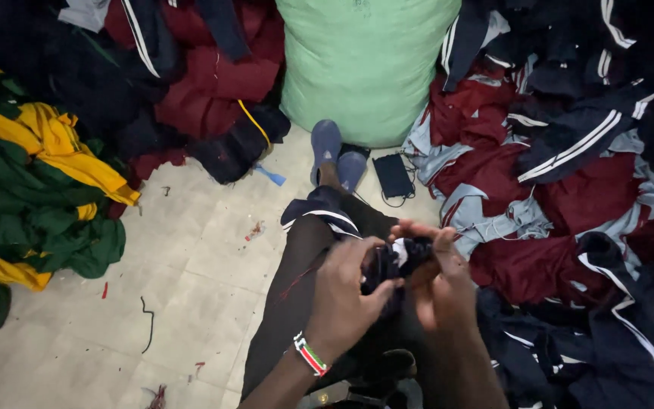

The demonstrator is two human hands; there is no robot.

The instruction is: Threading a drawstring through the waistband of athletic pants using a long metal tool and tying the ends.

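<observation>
Both hands meet over my lap on a dark navy garment (397,261) with a small white patch showing. My left hand (346,299), with a striped beaded wristband, pinches the cloth from the left. My right hand (433,269) curls its fingers over the cloth from the right. The garment drapes down over my dark trousers (297,280), and another navy piece with white stripes (323,212) lies across my knees. My feet in blue slippers (336,155) stretch out ahead.
A big green sack (361,64) stands ahead. Maroon and navy striped clothes (569,167) pile up on the right, green and yellow ones (32,189) on the left. A dark power bank with cable (393,176) lies by my feet. Thread scraps dot the tiled floor (153,303).
</observation>
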